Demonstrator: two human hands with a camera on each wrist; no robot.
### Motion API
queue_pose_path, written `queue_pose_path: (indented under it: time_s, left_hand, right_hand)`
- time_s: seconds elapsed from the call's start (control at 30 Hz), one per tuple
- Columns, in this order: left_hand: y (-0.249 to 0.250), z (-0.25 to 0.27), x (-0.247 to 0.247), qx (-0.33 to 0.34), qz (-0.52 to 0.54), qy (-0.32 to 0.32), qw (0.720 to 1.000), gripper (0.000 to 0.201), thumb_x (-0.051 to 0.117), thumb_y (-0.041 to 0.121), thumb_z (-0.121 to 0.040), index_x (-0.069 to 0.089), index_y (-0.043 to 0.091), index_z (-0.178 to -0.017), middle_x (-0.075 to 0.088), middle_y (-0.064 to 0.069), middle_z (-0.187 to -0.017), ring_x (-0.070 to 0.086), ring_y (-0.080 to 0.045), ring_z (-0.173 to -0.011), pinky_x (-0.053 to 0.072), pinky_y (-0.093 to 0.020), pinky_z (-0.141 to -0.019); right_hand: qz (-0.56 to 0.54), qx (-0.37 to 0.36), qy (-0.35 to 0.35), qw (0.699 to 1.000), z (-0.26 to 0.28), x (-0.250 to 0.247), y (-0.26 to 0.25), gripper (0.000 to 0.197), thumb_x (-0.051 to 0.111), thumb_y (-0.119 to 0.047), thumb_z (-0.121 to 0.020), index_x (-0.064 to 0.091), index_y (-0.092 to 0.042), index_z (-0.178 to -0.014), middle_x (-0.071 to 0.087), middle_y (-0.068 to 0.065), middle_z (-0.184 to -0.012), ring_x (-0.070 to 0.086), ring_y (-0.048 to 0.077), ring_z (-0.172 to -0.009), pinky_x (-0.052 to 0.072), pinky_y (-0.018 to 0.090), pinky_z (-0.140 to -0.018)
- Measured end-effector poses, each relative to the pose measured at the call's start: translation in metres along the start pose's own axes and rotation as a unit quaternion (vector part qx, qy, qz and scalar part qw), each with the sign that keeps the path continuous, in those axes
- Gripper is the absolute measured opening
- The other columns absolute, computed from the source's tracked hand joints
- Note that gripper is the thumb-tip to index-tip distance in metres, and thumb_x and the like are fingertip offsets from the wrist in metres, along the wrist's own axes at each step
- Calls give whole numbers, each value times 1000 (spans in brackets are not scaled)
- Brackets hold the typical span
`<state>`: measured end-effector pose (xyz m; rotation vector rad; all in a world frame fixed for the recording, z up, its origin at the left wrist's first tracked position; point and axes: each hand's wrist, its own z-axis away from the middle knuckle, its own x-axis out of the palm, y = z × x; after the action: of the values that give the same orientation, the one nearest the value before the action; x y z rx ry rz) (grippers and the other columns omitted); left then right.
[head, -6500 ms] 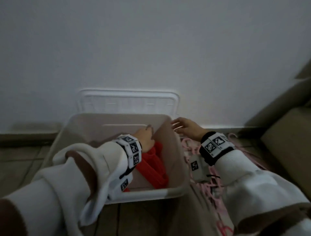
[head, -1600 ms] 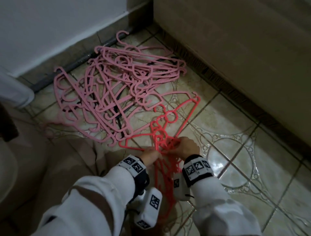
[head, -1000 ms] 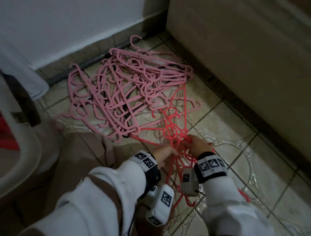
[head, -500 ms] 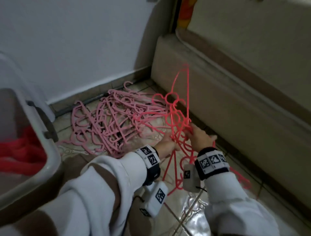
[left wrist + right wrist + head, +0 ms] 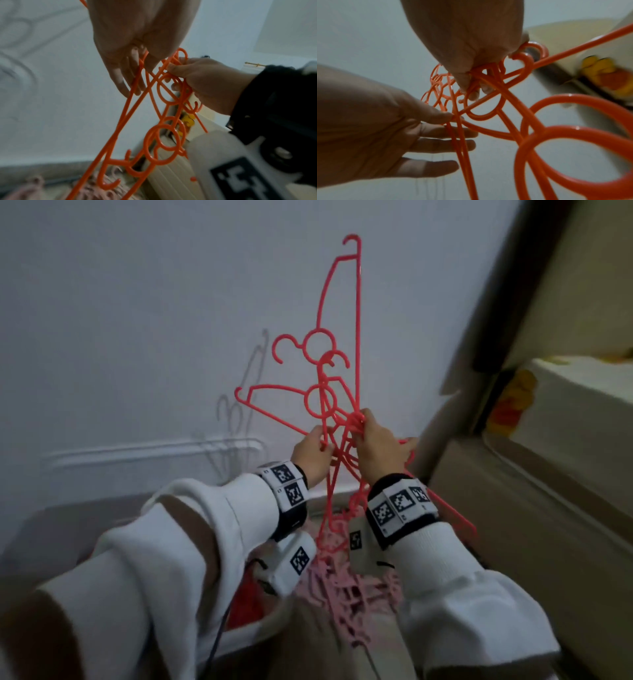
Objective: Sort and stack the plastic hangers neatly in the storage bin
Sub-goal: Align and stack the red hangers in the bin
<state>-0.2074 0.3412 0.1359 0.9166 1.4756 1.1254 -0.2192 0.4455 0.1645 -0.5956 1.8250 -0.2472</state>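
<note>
**Tangled red hangers held in both hands before a white wall**

Item 1: bundle of thin red-orange plastic hangers [image 5: 337, 392] with round loops and small hooks, interlocked, raised in front of the plain white wall [image 5: 137, 320]. One hanger stands nearly upright, hook uppermost; others fan out left and trail down past the wrists.

Item 2: left hand [image 5: 310, 455], thumb and forefinger pinching 1 thin bar of the bundle, remaining fingers [image 5: 440, 145] stretched almost straight alongside it.

Item 3: right hand [image 5: 378, 445], just beside the left, fingers curled tight round the knot where several hangers cross.

Item 4: heap of pale pink plastic hangers [image 5: 349, 587] on the floor, below the hands.

Item 5: pale plastic storage bin [image 5: 246, 637], lower left, red contents partly visible inside.

Item 6: beige upholstered furniture [image 5: 534, 508] at right.
</note>
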Motion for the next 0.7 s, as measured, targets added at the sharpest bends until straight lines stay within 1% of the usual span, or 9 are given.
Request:
queue_pose_path:
  time_s: [0.1,0.2,0.27,0.33,0.43,0.47,0.6,0.63,0.7]
  left_hand:
    - [-1,10,-84,-4,29,20,999,18,38,7,-98,49,14,-112,60,-18,-99,59,-23,-79,54,-38,-70]
    - [-10,32,-157,-16,23,26,999,12,39,6,-98,47,9,-107,58,-15,-95,57,-17,-72,51,-26,-60]
    - [-23,46,-196,-23,13,38,999,11,38,6,-98,45,8,-107,58,-14,-93,58,-15,-73,50,-24,-61]
    - [-45,55,-225,-41,6,50,998,12,37,3,-98,45,7,-106,58,-12,-89,58,-18,-75,50,-28,-67]
    - [-91,61,-251,-73,-4,74,995,18,38,-4,-95,50,5,-104,59,-16,-87,58,-25,-80,49,-43,-83]
    - [-107,62,-255,-87,0,75,993,18,38,-6,-94,50,5,-102,58,-14,-82,56,-24,-77,49,-42,-80]
    - [-161,64,-252,-131,35,82,987,27,37,-8,-94,48,13,-82,44,-6,-65,44,-16,-59,42,-15,-42]
    - [-171,64,-248,-141,36,85,986,27,37,-9,-94,49,13,-81,43,-7,-66,43,-18,-60,40,-14,-41]
    - [-179,63,-239,-153,10,74,985,19,39,-8,-93,54,3,-93,50,-11,-79,50,-24,-76,42,-20,-56]
  right_hand:
    - [10,-46,-3,999,-2,27,-74,29,40,-12,-95,41,-23,-122,68,-3,-94,63,24,-95,16,52,-103]
    - [7,-88,-22,996,9,51,-136,30,38,-12,-94,38,-19,-123,60,-3,-81,62,26,-89,16,51,-105]
    - [14,-126,-48,991,22,69,-169,36,37,-5,-91,35,-15,-126,56,-1,-79,62,28,-87,20,48,-104]
    - [17,-163,-90,982,36,91,-194,44,36,1,-89,29,-9,-131,63,6,-91,61,32,-93,29,45,-100]
    - [-20,-188,-168,968,56,130,-208,40,32,0,-92,27,-4,-132,61,18,-110,58,37,-102,41,42,-85]
    - [-33,-190,-192,962,61,144,-207,38,31,-1,-93,28,-3,-131,60,20,-112,58,38,-102,42,41,-82]
    - [-69,-205,-258,941,71,194,-194,27,37,-8,-95,33,-3,-121,61,22,-110,59,38,-100,44,39,-80]
    - [-73,-204,-270,938,71,202,-189,26,39,-10,-95,33,-4,-120,62,22,-109,60,38,-99,46,40,-80]
    - [-74,-197,-298,931,69,219,-177,30,44,-10,-93,34,-4,-120,63,22,-108,61,38,-98,48,43,-82]
